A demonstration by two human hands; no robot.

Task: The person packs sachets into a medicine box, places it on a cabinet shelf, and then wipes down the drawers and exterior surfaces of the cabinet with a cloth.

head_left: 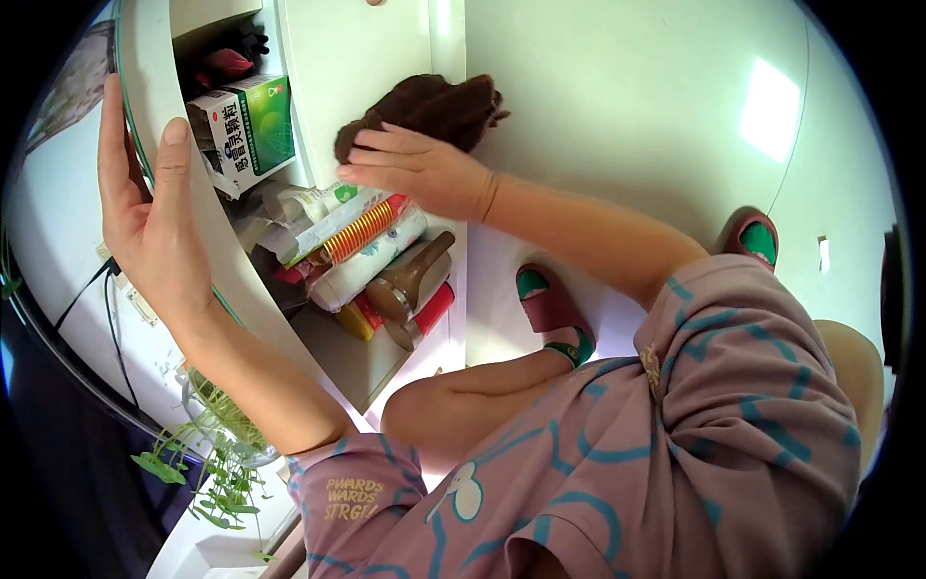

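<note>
My right hand presses a dark brown cloth against the inner face of the open white cabinet door. Its fingers lie over the lower part of the cloth, whose loose end bunches up beyond the door's edge. On the other side, my left hand rests at the glass-edged rim of the cabinet top, fingers outstretched and thumb apart, with nothing held in it. Below my right hand, the cabinet's lower shelf holds a pile of packages, a roll in patterned wrap and a brown-lidded jar.
A green and white medicine box stands on the upper shelf. A trailing potted plant and black cables are at the left. My feet, in dark red slippers, are on the pale floor.
</note>
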